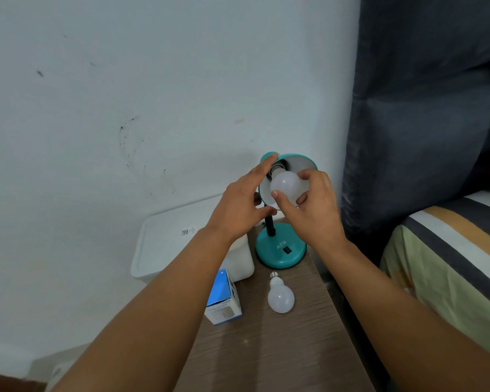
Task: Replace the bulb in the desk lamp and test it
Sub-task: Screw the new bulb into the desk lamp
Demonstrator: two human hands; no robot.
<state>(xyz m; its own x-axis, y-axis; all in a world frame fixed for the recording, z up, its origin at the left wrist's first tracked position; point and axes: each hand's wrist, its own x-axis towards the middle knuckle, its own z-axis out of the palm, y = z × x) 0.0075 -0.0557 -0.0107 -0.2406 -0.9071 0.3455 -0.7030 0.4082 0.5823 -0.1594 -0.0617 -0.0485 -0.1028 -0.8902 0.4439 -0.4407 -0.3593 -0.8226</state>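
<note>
With the left hand (239, 206) bracing the teal lamp shade (269, 159), fingers spread, the right hand (313, 206) pinches the frosted bulb (286, 185) at the socket and should turn it gently, straight, never forcing the thread.

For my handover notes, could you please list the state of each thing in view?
Desk lamp: upright, unlit.
Bulb at the shade: gripped by right hand, unlit.
Left hand: steadying shade, fingers straight.
Spare bulb: lying on the table.
Bulb box: lying beside it.
</note>
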